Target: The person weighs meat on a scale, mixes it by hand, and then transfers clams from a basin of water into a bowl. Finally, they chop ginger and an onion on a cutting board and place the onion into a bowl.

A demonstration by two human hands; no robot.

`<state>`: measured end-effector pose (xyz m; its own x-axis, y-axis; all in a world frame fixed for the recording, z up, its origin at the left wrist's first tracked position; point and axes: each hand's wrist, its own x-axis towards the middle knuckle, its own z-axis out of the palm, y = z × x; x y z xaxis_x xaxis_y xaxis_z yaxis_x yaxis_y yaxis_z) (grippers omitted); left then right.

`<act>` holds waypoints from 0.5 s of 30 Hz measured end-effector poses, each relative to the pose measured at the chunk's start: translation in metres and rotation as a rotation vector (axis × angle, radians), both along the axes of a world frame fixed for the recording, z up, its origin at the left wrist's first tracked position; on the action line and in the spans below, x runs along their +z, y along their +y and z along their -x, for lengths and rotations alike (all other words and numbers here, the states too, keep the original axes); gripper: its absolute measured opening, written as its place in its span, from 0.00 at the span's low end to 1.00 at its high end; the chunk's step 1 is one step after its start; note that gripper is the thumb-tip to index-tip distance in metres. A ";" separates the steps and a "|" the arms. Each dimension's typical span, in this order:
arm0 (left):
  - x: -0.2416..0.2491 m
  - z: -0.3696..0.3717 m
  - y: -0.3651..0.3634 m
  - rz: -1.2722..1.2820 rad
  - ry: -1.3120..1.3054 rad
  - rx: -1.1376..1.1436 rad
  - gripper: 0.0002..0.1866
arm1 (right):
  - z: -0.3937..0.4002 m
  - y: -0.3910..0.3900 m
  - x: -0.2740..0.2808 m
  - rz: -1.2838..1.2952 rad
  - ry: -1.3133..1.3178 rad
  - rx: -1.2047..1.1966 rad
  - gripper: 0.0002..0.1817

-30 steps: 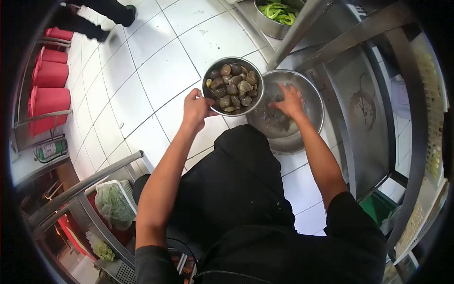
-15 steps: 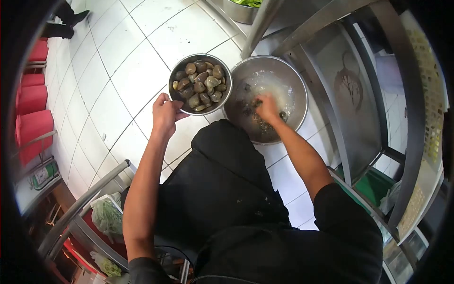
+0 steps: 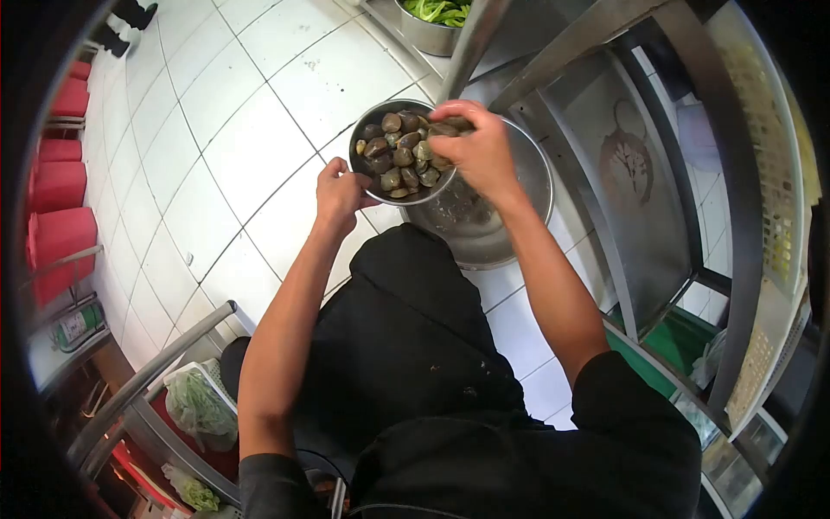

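Observation:
My left hand [image 3: 339,197] grips the near-left rim of a small steel bowl [image 3: 377,113]. Brown and greenish clams [image 3: 401,156] fill much of it. Over the bowl's right side, my right hand [image 3: 482,157] curls its fingers around some clams, which its fingers partly hide. Below and to the right, a larger steel basin [image 3: 534,186] rests on the tiled floor, partly covered by the small bowl and my right hand. Cloudy water shows inside the basin.
A pot of green vegetables [image 3: 432,30] stands on a metal shelf ahead. A metal rack [image 3: 635,199] rises close on the right. Red bins [image 3: 62,238] line the far left, and a bag of greens [image 3: 201,402] lies at lower left. A person's feet [image 3: 130,26] show at upper left.
My right hand has come up out of the basin with clams and is now over the small bowl. The left hand and bowl have shifted right, overlapping the basin.

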<state>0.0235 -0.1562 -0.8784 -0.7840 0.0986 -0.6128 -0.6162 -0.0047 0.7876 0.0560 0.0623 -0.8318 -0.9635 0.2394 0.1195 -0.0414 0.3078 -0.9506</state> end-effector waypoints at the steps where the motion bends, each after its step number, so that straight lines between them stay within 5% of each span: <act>1: 0.004 0.000 0.002 -0.003 0.000 -0.010 0.11 | 0.005 -0.009 0.003 -0.128 0.124 0.058 0.20; 3: 0.013 -0.003 0.005 -0.011 0.007 -0.028 0.11 | 0.004 -0.026 0.016 -0.044 -0.060 0.137 0.23; 4: 0.015 -0.004 0.006 -0.022 0.000 -0.029 0.10 | 0.003 -0.028 0.015 -0.201 -0.017 0.152 0.25; 8: 0.009 -0.001 0.009 -0.047 0.007 -0.019 0.11 | 0.006 -0.020 0.001 -0.020 -0.039 0.134 0.26; 11: 0.015 -0.001 0.014 -0.036 -0.006 -0.006 0.12 | 0.003 -0.005 0.019 0.102 -0.285 0.192 0.25; 15: 0.013 0.003 0.014 -0.028 0.011 -0.038 0.10 | 0.009 0.001 0.021 0.030 -0.100 0.230 0.26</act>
